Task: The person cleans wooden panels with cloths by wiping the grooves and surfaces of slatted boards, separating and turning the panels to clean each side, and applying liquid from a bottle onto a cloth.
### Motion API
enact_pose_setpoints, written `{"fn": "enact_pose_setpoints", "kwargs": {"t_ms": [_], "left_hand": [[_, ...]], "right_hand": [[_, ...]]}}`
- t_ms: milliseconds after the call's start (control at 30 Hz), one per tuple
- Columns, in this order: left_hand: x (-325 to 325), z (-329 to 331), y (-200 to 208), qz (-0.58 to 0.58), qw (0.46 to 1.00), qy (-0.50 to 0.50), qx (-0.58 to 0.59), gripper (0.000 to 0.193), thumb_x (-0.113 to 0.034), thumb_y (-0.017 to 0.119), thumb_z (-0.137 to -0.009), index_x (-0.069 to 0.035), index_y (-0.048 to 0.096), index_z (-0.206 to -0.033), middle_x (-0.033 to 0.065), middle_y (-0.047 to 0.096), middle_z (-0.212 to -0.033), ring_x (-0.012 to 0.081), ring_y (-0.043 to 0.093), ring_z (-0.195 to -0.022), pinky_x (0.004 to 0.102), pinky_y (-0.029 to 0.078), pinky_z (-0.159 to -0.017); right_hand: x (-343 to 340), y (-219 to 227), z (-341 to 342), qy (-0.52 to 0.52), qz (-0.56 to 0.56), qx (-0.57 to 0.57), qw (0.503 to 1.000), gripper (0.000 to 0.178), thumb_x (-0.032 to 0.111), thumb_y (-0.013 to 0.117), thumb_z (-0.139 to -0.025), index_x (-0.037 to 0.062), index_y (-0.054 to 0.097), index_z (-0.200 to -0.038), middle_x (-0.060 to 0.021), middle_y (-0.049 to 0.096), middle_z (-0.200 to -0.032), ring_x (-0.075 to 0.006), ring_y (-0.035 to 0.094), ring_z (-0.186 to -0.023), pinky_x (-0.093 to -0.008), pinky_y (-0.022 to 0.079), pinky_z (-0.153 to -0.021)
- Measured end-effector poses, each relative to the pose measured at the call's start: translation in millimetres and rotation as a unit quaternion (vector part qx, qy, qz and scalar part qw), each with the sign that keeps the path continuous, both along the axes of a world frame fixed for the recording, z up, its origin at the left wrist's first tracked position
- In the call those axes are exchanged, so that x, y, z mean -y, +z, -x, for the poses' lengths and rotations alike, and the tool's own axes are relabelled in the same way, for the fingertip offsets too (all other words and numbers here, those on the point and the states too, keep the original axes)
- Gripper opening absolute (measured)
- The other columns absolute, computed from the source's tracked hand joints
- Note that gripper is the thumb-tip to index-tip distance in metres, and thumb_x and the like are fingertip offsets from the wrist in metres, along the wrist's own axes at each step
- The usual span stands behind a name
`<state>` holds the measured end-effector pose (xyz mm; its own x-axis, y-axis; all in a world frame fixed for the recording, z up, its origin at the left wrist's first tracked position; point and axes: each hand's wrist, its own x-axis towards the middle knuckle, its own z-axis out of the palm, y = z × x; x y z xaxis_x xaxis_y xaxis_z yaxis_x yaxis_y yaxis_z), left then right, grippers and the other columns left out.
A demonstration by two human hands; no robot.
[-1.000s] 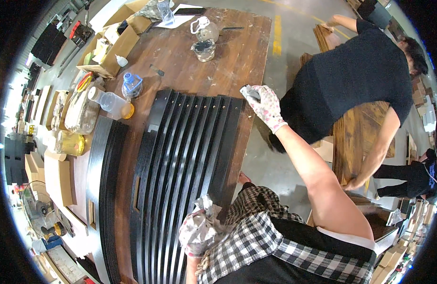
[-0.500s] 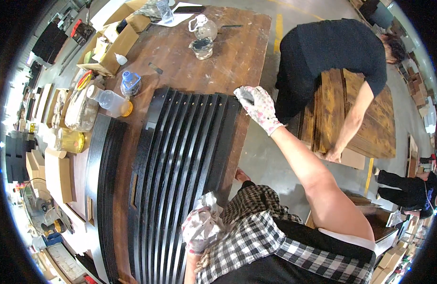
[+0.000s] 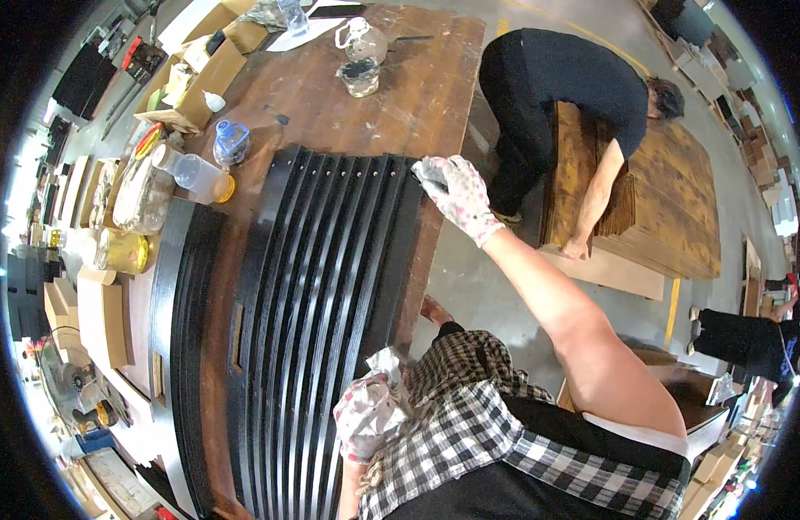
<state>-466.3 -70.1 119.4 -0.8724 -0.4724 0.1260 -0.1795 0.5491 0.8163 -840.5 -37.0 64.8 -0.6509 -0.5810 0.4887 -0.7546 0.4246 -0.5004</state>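
Right hand at the far end of black slats

From where I stand, the slats lie side by side on the brown table, near its right edge. The gloved right hand is at the far corner of the outermost slat, fingers bent; whether it grips something, I cannot tell. The left hand is closed around a crumpled white wad, beside the slats. I judge each slat stiff, not very heavy, and slightly slippery because of its gloss; the finish may scratch easily. It is better to hold one by its edges, with hands well apart.
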Motion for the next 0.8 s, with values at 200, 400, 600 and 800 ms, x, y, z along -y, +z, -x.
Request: {"fn": "enact_pose_setpoints", "kwargs": {"t_ms": [200, 400, 600, 800], "left_hand": [[-1, -7, -2, 0.005, 1.0, -0.002, 0.005, 0.013, -0.008, 0.065, -0.077, -0.001, 0.065, -0.087, 0.013, 0.066, -0.098, 0.0247, 0.063, -0.088, 0.0343, 0.051, -0.076], [-3, -3, -4, 0.006, 1.0, -0.016, 0.003, 0.012, -0.008, 0.065, -0.076, -0.001, 0.065, -0.087, 0.013, 0.066, -0.098, 0.0251, 0.063, -0.088, 0.0345, 0.051, -0.076], [1, -13, -2, 0.007, 1.0, 0.003, 0.01, 0.012, -0.007, 0.066, -0.076, -0.002, 0.065, -0.087, 0.0129, 0.066, -0.097, 0.0255, 0.063, -0.087, 0.0347, 0.051, -0.076], [1, -15, -1, 0.007, 1.0, -0.005, 0.002, 0.012, -0.006, 0.066, -0.075, -0.002, 0.065, -0.086, 0.0129, 0.066, -0.097, 0.0259, 0.063, -0.087, 0.0349, 0.051, -0.076]], "right_hand": [[-22, -13, -94, 0.105, 0.022, 0.092, 0.99, 0.028, 0.031, 0.059, -0.087, 0.0176, 0.061, -0.112, -0.009, 0.055, -0.087, -0.0259, 0.055, -0.081, -0.0402, 0.046, -0.073], [9, -17, 12, -0.062, 0.007, -0.01, 0.998, 0.022, 0.027, 0.065, -0.084, 0.01, 0.062, -0.098, -0.0114, 0.06, -0.089, -0.0295, 0.058, -0.088, -0.0401, 0.048, -0.076], [-11, -15, -81, 0.074, -0.038, 0.106, 0.991, 0.029, 0.03, 0.057, -0.09, 0.0123, 0.057, -0.113, -0.0125, 0.055, -0.099, -0.0279, 0.055, -0.094, -0.0411, 0.046, -0.083], [-7, -17, -74, 0.058, -0.002, 0.017, 0.998, 0.025, 0.032, 0.058, -0.089, 0.0099, 0.06, -0.102, -0.0112, 0.058, -0.09, -0.0278, 0.057, -0.085, -0.0406, 0.046, -0.074]]}}
